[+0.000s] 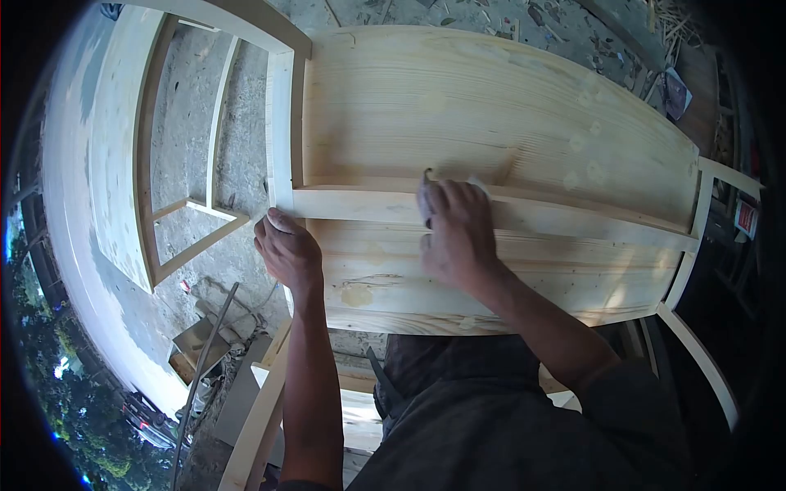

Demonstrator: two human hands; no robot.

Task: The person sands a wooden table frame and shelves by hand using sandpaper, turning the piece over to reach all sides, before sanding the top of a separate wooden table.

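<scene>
My right hand (460, 225) is closed around a folded, greyish piece of sandpaper (424, 199) with a curled dark edge. It presses the sandpaper on a pale wooden rail (565, 222) that runs lengthwise across the piece. Above and below that rail lie broad wooden panels (393, 106) with visible grain and some yellowish patches. At the rail's left end, my left hand (288, 250) grips the edge of an upright wooden frame post (281, 131). Its thumb side rests near the corner joint, and the fingertips behind the post are partly hidden.
Another wooden frame (147, 164) stands on the concrete floor to the left. A metal rod (205, 360) and a box-like object (196, 348) lie at lower left. Wood scraps (675, 24) litter the floor at upper right. Light wooden bars (700, 360) stand on the right.
</scene>
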